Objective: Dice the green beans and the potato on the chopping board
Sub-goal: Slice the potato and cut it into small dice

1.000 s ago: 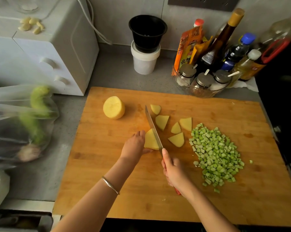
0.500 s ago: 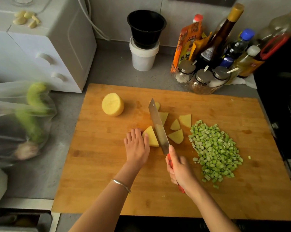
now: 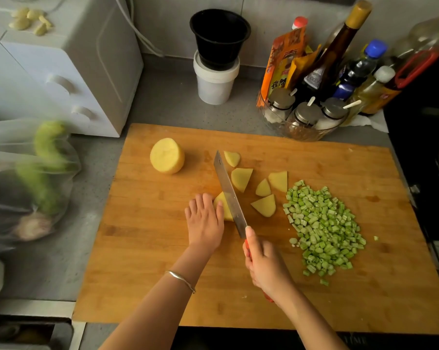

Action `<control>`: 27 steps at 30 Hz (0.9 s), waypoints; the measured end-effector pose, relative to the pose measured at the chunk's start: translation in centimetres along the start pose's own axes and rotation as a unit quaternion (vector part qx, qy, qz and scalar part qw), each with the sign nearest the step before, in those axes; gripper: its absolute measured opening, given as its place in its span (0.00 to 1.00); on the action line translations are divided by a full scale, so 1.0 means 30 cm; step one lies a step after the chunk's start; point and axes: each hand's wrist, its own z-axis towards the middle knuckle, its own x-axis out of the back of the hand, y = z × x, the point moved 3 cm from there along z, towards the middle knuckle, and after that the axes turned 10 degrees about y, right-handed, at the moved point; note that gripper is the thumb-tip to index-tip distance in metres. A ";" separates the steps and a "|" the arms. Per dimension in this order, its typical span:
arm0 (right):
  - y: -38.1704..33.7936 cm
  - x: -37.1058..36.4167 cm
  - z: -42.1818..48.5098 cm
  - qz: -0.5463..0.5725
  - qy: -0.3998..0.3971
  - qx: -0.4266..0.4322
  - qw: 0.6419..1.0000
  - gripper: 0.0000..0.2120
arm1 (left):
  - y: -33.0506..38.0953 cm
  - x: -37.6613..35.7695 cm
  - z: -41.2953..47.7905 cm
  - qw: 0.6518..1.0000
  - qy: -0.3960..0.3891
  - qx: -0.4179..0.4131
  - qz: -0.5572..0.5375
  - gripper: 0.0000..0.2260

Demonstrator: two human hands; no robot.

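A potato piece (image 3: 223, 207) is pinned flat under the left hand (image 3: 205, 223) (fingers extended) so the knife (image 3: 229, 194), gripped tight by the right hand (image 3: 263, 263), is kept beside it.

Two bare, sleeveless forearms, a thin silver bangle (image 3: 181, 280) on the left wrist.

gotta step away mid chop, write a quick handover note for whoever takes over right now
Left hand: flat on a yellow potato wedge, pinning it to the wooden chopping board.
Right hand: gripping the red-handled steel knife, blade against that wedge.
Done: green beans diced, piled at the board's right; five loose potato pieces lie right of the blade.
Left: dice the wedges and the uncut potato half at the board's far left.
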 end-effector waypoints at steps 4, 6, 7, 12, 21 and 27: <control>0.002 -0.014 0.003 -0.043 0.010 0.007 0.999 0.28 | 0.000 -0.002 0.002 1.000 -0.009 -0.004 0.011 0.21; -0.005 -0.011 0.005 -0.047 0.006 -0.001 0.999 0.28 | 0.002 -0.001 0.002 1.000 -0.014 -0.008 0.015 0.22; -0.006 -0.009 0.006 -0.043 0.002 -0.007 0.999 0.28 | 0.003 0.000 0.002 1.000 -0.016 -0.010 0.016 0.22; -0.012 -0.022 0.029 -0.049 0.001 -0.032 0.998 0.28 | -0.001 0.003 0.005 0.999 -0.037 -0.009 0.014 0.25; -0.014 -0.042 0.069 -0.042 0.023 -0.037 0.998 0.27 | 0.001 0.003 0.004 0.999 -0.041 -0.005 0.007 0.26; -0.033 -0.005 0.033 -0.013 0.021 0.012 1.000 0.27 | -0.007 0.014 0.003 0.999 -0.033 0.001 -0.031 0.26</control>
